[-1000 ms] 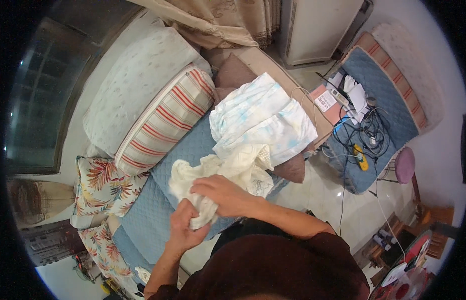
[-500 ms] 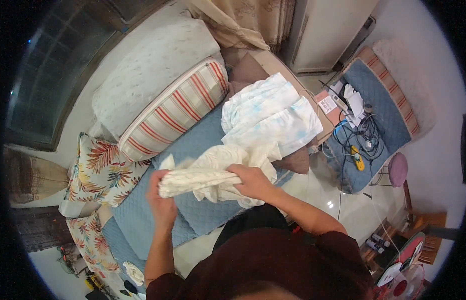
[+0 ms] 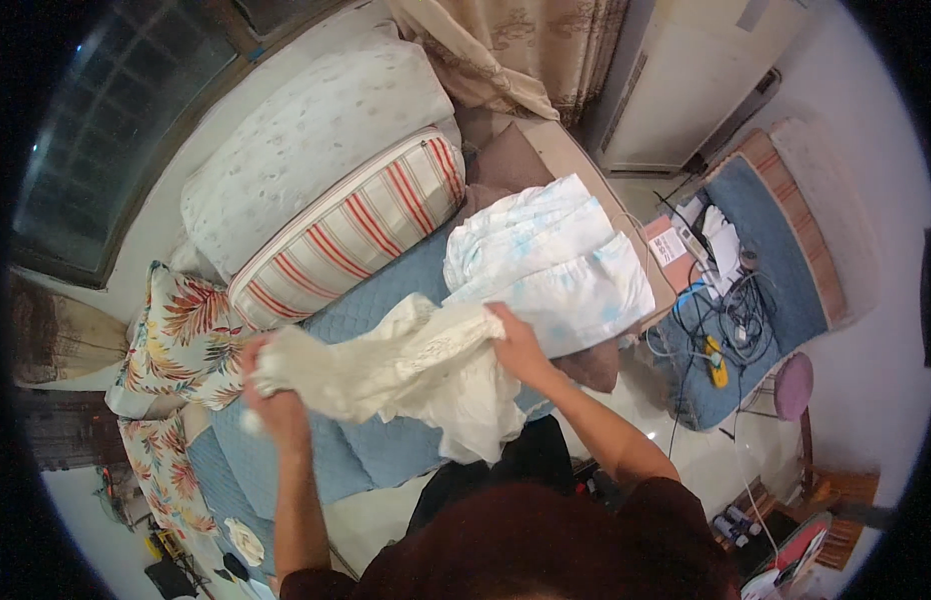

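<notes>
A crumpled cream-white cloth is stretched between my two hands above the blue quilted sofa cover. My left hand, a little blurred, is closed around a bunched end of it. On the other side my right hand grips the cloth's upper right part, and loose folds hang below toward my lap. Whether the cloth is a garment I cannot tell. Just beyond my right hand lies a folded white cloth with pale blue patches, partly covered by the cream one.
Along the sofa back rests a red-striped bolster, with leaf-print cushions at the left. A brown cushion lies at the far end. On the right, a blue-covered chair holds tangled black cables, papers and a yellow device. A purple stool stands beside it.
My hands have moved farther apart, the left one going left and slightly down. The gathered cloth between them has spread out into a wider, looser piece.
</notes>
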Tool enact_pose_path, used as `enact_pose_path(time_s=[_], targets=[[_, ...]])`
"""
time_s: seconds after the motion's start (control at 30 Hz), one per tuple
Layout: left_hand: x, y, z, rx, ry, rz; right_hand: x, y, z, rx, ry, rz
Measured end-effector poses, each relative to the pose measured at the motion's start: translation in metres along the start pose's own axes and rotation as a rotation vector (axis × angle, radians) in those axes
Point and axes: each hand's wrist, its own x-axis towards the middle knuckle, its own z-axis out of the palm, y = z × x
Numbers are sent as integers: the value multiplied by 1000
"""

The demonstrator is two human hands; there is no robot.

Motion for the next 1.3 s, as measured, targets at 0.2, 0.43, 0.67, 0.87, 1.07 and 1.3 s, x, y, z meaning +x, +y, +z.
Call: enact_pose_path(time_s=[0.2,0.43,0.67,0.87,1.07,1.3], targets=[[-19,-44,192,173,-535,-173,95,63,-95,-33,349,75],[-28,-130,328,265,-817,-57,139,189,-129,-513,69,459],[34,-201,374,705,-645,68,177,220,-114,-696,3,623],[140,-264,351,1334,-645,508,187,208,-106,-722,-47,621],[130,-275,356,1434,-388,309,193,218,-113,-753,-40,647],[79,-260,418,1167,-746,582,201,199,-108,-823,-157,607]])
